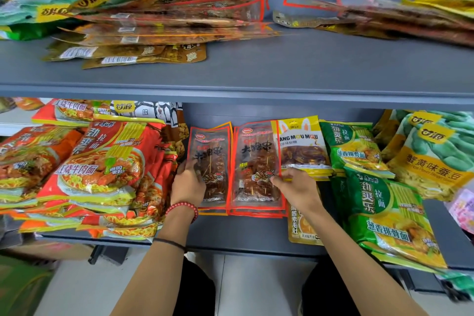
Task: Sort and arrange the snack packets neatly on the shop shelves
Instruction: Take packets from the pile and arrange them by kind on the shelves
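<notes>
Left skewer-packet stack [215, 151], gripped at its edge by the left hand [188, 183], and right skewer-packet stack [256, 159], pinched by the right hand [295, 185], are seemingly being squared side by side.

- Pale tiled floor [256, 287], near centre.
- Red bead bracelet [182, 204] around a wrist.
- Thin black band [169, 242] just nearer, same forearm.
- Dark trouser knees [197, 290], near.

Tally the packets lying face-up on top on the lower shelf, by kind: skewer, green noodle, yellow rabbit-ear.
Skewer packets: 2, the left skewer packet and the right skewer packet
Green noodle packets: 2, the rear green noodle packet and the front green noodle packet
Yellow rabbit-ear packet: 1
Total: 5, tops only; packets stacked underneath cannot be counted.
</notes>
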